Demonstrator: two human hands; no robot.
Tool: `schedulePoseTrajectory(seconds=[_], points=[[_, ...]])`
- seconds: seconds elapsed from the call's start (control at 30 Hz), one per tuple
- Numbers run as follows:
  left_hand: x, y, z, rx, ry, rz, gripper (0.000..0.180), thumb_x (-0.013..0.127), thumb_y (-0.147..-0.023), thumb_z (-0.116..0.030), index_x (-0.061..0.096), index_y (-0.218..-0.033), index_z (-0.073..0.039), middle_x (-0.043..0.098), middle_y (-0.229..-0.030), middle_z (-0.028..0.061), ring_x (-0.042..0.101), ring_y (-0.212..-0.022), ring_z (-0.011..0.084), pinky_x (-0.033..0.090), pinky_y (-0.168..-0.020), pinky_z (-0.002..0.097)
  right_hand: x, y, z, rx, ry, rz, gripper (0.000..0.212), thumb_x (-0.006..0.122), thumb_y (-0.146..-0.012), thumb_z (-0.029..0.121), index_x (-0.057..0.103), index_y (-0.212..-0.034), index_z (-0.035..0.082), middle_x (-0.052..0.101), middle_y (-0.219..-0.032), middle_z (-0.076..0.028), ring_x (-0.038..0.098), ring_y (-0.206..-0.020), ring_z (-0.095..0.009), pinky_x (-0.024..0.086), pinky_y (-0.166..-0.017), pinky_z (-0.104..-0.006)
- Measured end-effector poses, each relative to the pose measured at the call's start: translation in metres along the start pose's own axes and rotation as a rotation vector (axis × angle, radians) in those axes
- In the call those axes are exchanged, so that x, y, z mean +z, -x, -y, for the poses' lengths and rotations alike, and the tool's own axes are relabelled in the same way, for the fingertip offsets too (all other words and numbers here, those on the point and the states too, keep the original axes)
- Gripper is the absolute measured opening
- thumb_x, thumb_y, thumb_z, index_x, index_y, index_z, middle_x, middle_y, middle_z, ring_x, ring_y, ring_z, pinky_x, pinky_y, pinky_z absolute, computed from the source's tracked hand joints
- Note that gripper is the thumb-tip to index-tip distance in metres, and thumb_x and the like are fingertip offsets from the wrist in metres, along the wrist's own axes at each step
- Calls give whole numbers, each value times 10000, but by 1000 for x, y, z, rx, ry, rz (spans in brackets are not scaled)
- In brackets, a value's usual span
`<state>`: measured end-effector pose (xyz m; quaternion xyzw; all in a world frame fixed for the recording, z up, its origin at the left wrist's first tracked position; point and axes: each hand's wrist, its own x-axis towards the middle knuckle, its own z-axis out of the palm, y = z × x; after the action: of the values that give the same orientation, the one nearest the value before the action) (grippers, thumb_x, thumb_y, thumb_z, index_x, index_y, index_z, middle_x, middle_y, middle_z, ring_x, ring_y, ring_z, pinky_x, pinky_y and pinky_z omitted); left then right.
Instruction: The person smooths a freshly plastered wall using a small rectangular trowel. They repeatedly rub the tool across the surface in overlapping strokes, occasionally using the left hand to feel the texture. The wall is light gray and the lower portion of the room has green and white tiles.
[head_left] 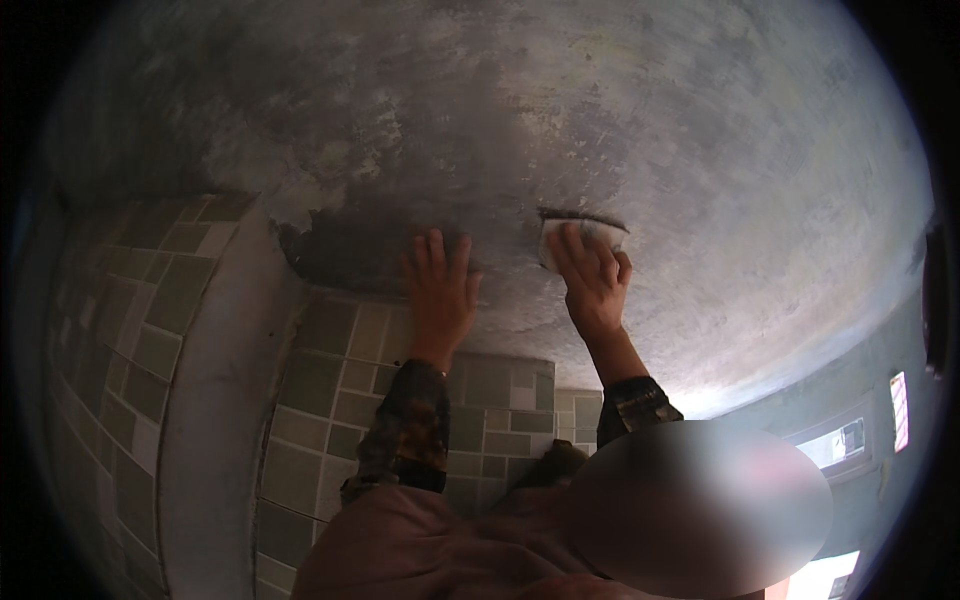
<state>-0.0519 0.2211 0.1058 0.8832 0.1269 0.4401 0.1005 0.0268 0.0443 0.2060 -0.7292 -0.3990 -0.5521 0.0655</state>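
Here we are with both hands raised to the mottled plaster (720,190), and all eyes go to the right hand (597,292). Its fingers are bunched close together, curled on a pale flat tool (607,232). The tool lies right under those fingertips, its dark long edge just beyond them, against the plaster. We'd judge that the fingers sit behind that edge so pressure reaches its whole length; the thumb we can't make out, so how it's pinched from below we cannot tell.

Over to the left hand (441,305): nothing in its grasp, fingers slightly apart and pointing the same way, thumb out toward the tool. It looks laid on the plaster, perhaps to steady the body, though shadow hides just how firmly it touches. Beyond and left of those fingertips we spot a dark patch (335,245); below the wrist come the patterned sleeve (408,415) and the green-grey tiles (315,385). Well off to the right of the right-hand fingers, a bright window (835,443).
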Motion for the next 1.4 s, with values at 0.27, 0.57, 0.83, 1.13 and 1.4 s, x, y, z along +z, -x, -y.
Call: schedulePoseTrajectory(seconds=[0.27, 0.57, 0.83, 1.13, 1.4], points=[[14, 4, 4, -10, 79, -66, 522, 547, -944, -300, 395, -1420, -151, 258, -1477, 266, 213, -1376, 476, 142, -1076, 688, 27, -6, 14, 18, 32, 29, 491, 581, -791, 85, 628, -1258, 230, 524, -1387, 64, 473, -1154, -157, 321, -962, -366], [22, 5, 5, -8, 114, -111, 532, 535, -952, -289, 376, -1445, -172, 213, -1510, 255, 177, -1396, 473, 113, -1085, 684, 18, 6, 24, 25, 4, -9, 491, 588, -779, -10, 671, -1204, 220, 592, -1322, 68, 489, -1093, -146, 304, -948, -338], [22, 7, 8, -7, 111, -101, 539, 538, -950, -287, 375, -1447, -161, 213, -1510, 251, 169, -1399, 473, 98, -1087, 684, 17, 9, 32, 51, -37, -19, 495, 583, -786, -13, 660, -1222, 210, 597, -1319, 56, 496, -1089, -149, 299, -948, -340], [20, 3, 8, 0, 165, -147, 541, 535, -947, -273, 371, -1449, -153, 190, -1510, 269, 163, -1398, 478, 77, -1078, 702, 36, 8, 33, 77, -59, -52, 488, 574, -767, -29, 681, -1184, 202, 607, -1301, 44, 493, -1091, -150, 311, -947, -349], [-7, -33, 12, 109, 15, -295, 530, 420, -985, -330, 365, -1452, -86, 190, -1505, 308, 153, -1392, 515, 74, -1078, 692, 14, 13, 25, -29, -41, -49, 509, 582, -761, 65, 648, -1228, 255, 546, -1367, 82, 482, -1129, -155, 331, -963, -367]])
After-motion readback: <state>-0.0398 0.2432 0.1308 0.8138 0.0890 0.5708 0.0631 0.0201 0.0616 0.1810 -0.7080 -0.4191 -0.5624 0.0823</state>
